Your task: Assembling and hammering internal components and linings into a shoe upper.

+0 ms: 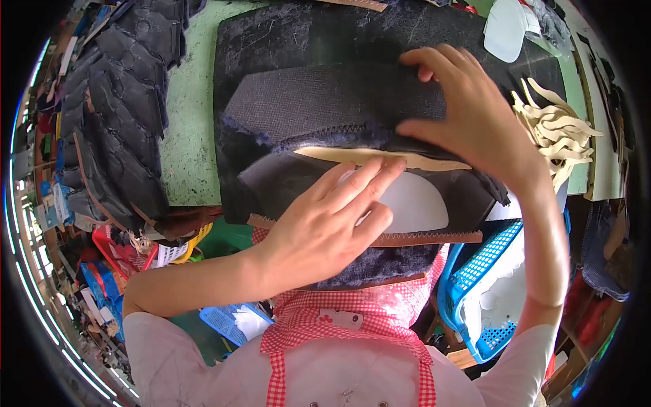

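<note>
Left hand flat with fingers spread, pressing a white insert into a black shoe upper piece, right hand pinching back its mesh flap, piece on green surface, stacked black uppers left, beige strips right, blue basket below

A white insert lies on the shoe upper, basket to its right.

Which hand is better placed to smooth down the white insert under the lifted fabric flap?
Probably the left hand: its fingertips already rest by the white insert. The right hand is busy gripping the dark fabric flap, holding it back.
</note>
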Demonstrator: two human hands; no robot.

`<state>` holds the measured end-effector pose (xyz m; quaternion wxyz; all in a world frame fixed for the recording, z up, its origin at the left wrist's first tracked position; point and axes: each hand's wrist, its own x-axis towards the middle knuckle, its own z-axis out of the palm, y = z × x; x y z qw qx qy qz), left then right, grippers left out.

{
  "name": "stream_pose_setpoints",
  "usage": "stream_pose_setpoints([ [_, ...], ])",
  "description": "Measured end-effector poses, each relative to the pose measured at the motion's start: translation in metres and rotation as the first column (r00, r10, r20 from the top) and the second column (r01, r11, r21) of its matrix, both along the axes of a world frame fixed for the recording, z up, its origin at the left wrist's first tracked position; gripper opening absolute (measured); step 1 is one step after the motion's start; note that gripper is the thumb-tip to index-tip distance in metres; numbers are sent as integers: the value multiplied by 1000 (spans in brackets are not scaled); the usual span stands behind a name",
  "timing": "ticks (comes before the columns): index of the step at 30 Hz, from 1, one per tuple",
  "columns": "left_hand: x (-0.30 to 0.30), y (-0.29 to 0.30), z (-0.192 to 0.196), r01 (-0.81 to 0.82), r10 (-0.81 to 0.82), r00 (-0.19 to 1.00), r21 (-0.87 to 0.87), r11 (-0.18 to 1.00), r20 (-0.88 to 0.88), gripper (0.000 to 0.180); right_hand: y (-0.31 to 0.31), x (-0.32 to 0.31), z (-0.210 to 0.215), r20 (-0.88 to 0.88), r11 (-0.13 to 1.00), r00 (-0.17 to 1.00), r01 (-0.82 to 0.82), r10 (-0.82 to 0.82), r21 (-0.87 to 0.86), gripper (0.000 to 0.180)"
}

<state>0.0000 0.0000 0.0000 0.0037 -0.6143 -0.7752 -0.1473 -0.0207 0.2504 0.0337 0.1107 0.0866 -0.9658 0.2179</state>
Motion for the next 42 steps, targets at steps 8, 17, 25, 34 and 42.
stream_pose_setpoints([
  [8,20,-2,9,-67,75,996,-178,982,44,22,-29,40,42,423,937,841,-346,336,-57,37],
  [17,-24,-124,-18,-588,190,294,20,809,937,29,-58,102,-15,210,957,960,-130,187,-257,35],
  [25,-104,-47,2,-327,197,855,203,923,480,18,-55,73,-11,316,803,921,7,227,-596,65],
  [34,-175,-72,-10,192,-210,976,245,950,51,40,-98,79,-7,232,981,954,-176,190,-81,54],
  [42,-62,-38,0,-26,-25,900,111,993,436,56,-109,79,0,251,982,950,-185,187,-32,48],
])
